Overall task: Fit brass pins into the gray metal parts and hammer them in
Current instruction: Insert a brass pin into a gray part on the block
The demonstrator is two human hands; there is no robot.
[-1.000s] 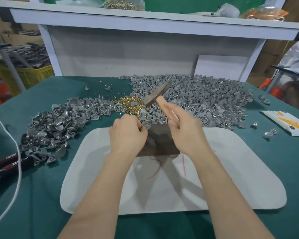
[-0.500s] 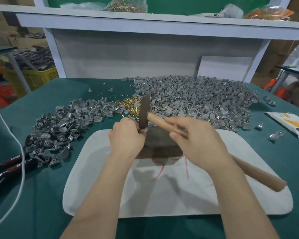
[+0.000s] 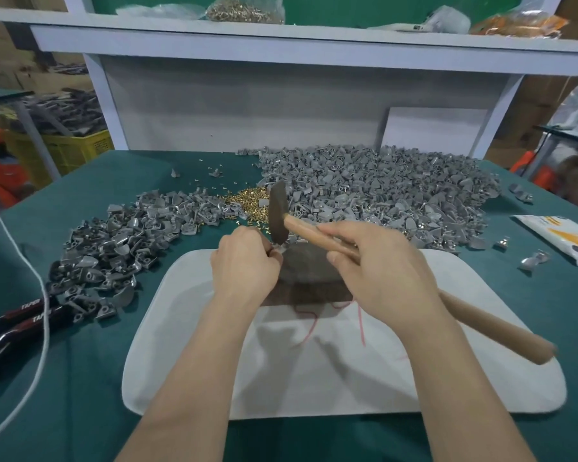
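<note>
My left hand pinches a small gray metal part at the far left edge of a dark block on a white mat. My right hand grips the wooden handle of a hammer, whose dark head stands upright with its lower end down on the part. A heap of brass pins lies just beyond my hands. A large pile of gray parts fills the far right, and a second pile of gray parts lies at the left.
Black-handled pliers and a white cord lie at the left table edge. A white and yellow packet and a few loose parts sit at the right. A shelf with bags overhangs the back.
The hammer swung down from a raised position above the piles onto the part that my left hand holds. In the last half second it has stayed there.
</note>
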